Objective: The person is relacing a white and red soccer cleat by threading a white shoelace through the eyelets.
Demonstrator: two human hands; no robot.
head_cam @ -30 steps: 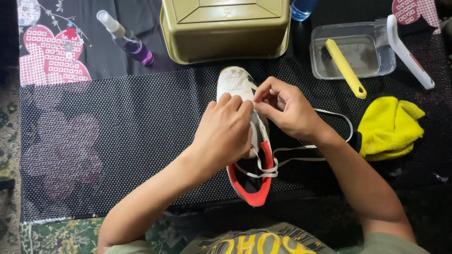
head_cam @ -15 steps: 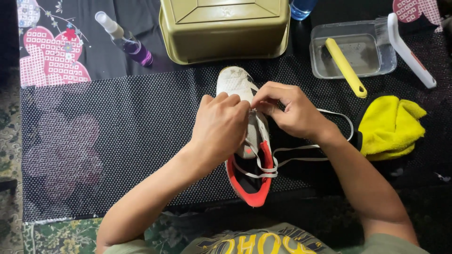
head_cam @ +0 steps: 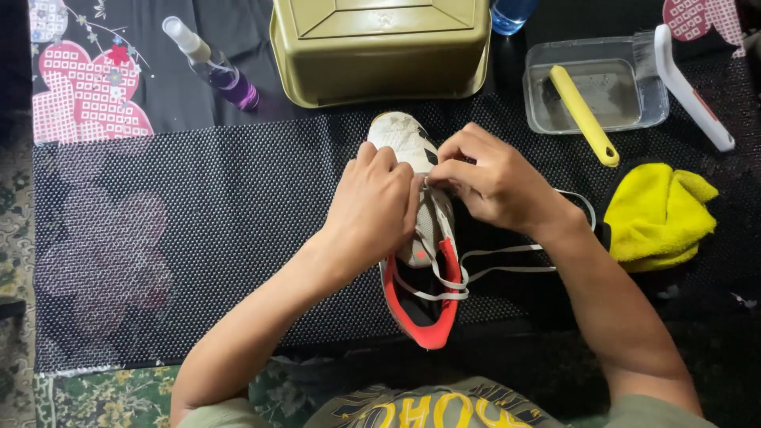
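Observation:
A white sneaker point(head_cam: 400, 136) with a red heel lies toe-away on a black dotted mat point(head_cam: 198, 222). My left hand point(head_cam: 372, 208) rests over the shoe's middle, fingers curled against its left side. My right hand point(head_cam: 491, 178) meets it from the right, fingertips pinching the white shoelace point(head_cam: 507, 254) near the eyelets. Loose lace loops trail right, past my right wrist and across the shoe's opening.
An upturned olive plastic basin point(head_cam: 380, 47) stands behind the shoe. A spray bottle point(head_cam: 210, 63) lies at back left. At back right a clear tray point(head_cam: 598, 91) holds a yellow-handled brush point(head_cam: 583, 115), next to a white brush point(head_cam: 690, 87). A yellow cloth point(head_cam: 658, 214) lies right.
Both hands have stayed on the shoe's laces, fingers shifting slightly. The shoe has not moved.

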